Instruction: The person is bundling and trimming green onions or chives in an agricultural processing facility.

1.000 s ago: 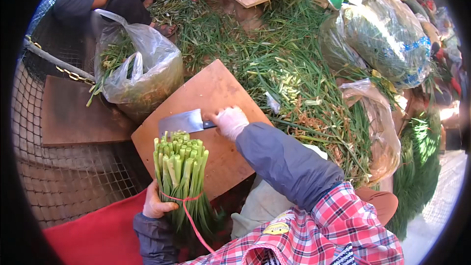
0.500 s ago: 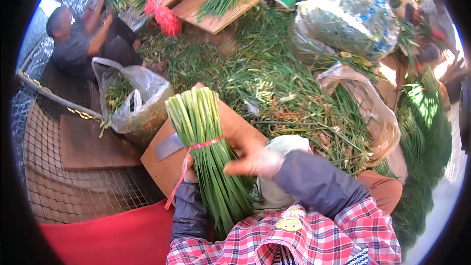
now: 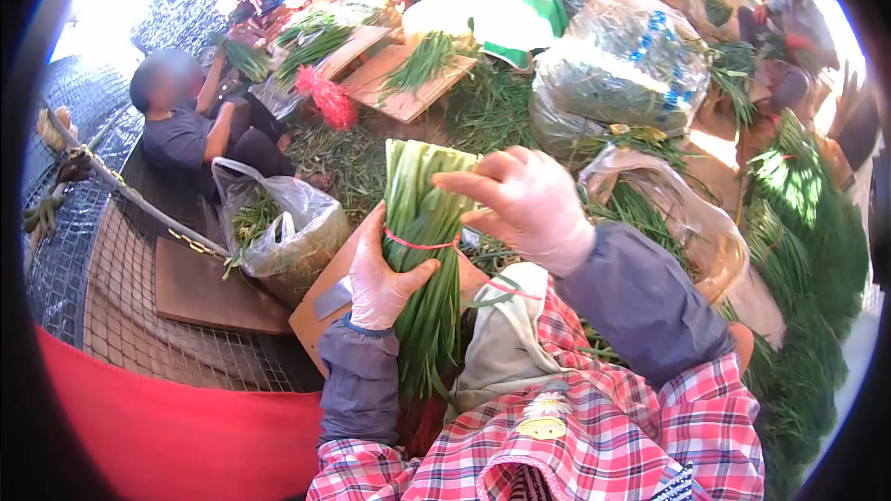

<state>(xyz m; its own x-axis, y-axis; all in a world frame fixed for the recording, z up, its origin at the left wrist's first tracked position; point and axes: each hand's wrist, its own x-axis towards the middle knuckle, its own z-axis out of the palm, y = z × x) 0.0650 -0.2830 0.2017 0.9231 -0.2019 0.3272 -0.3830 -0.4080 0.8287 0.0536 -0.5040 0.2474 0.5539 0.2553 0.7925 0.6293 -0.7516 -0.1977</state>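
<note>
My gloved left hand point(image 3: 379, 283) is closed around a bundle of garlic chives point(image 3: 422, 269), thumb across its front. The bundle stands nearly upright above my lap, its pale cut ends up and its green leaves hanging down. A pink tie point(image 3: 418, 243) circles the upper part, and its loose tail runs off to the right. At the upper right of the bundle is my gloved right hand point(image 3: 534, 209). Its index finger reaches across the pale stalks, with the thumb apart below it; whether a stalk lies between them is not clear.
Beneath the bundle is a wooden board point(image 3: 320, 325) with a flat metal blade point(image 3: 332, 299). A plastic bag of greens point(image 3: 292, 232) stands left, near a seated person point(image 3: 181, 134). Piled chives point(image 3: 803, 306) lie right, beside an open plastic bag point(image 3: 715, 250).
The bundle has shifted right and turned, so its tie tail now hangs on the right. My right hand has risen from beside the leaves to the pale ends. The view has tilted up.
</note>
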